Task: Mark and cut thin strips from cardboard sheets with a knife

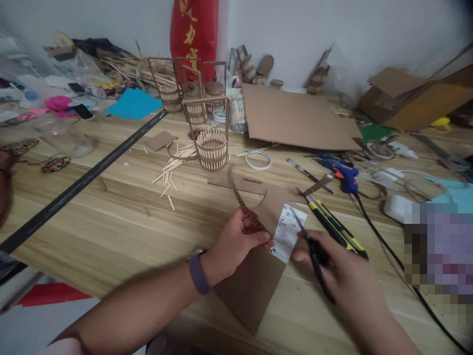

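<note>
My left hand (236, 241) pinches the lower end of a curved, ridged cardboard strip (239, 197), which rises away from the fingers. In my right hand (340, 266) is a pair of black scissors (318, 261), the blades pointing up and left over a white printed label (284, 241). That label lies on a brown cardboard piece (254, 291) beneath both hands. Beyond them stands a small basket (212, 150) of wooden sticks and cardboard bands with a tall handle. A yellow and black utility knife (336, 227) lies just past my right hand.
Loose wooden sticks (172, 170) are scattered left of the basket. A blue glue gun (342, 172) trails a black cord at right. A tape roll (258, 159), a large cardboard sheet (295, 116) and more handled baskets (170, 96) occupy the back.
</note>
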`<state>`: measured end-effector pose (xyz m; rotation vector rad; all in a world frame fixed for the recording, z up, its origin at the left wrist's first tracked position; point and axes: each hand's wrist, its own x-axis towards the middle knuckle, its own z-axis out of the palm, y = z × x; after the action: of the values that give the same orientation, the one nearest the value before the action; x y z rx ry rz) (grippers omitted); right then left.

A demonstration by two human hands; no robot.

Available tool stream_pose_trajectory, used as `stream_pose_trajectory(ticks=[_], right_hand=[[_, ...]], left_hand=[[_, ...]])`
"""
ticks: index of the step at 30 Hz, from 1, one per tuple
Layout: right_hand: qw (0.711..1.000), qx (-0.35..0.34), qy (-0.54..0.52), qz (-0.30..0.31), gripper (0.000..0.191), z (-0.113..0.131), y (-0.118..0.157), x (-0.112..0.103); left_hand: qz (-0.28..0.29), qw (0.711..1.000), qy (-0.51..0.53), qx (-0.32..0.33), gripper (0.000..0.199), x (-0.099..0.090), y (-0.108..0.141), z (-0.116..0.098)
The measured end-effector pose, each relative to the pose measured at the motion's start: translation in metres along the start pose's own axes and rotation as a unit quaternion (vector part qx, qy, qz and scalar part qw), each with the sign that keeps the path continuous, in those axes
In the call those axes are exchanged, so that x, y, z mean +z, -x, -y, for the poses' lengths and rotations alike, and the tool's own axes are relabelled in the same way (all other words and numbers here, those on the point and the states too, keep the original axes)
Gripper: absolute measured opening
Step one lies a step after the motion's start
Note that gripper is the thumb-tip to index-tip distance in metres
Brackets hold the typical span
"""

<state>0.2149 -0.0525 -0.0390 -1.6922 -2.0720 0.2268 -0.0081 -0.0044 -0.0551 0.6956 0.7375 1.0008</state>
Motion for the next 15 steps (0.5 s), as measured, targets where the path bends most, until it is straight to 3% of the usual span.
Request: stream_pose_trajectory(ticks=[5,8,12,15], right_hand=[[0.979,0.173,0.060,-0.085,0.049,-0.025,-0.015,-0.018],[0.959,0.247,0.086,-0.107,0.056,-0.044,-0.024,-0.028],[0.947,0.271,0.160,-0.055,0.050,-0.073,-0.024,-0.033],[0.944,0.264,0.196,-0.018,0.043,-0.090,-0.021,-0.032]], left_hand=[[-0.019,0.999,-0.026,0.019,0.056,0.002,0.002,-0.002],[0.000,0.997,-0.073,0.027,0.063,0.004,0.006,-0.002],[0.009,0.987,-0.152,0.053,0.055,0.006,0.011,-0.007],[-0.014,0.969,-0.240,0.063,0.044,0.004,0.016,-0.027]])
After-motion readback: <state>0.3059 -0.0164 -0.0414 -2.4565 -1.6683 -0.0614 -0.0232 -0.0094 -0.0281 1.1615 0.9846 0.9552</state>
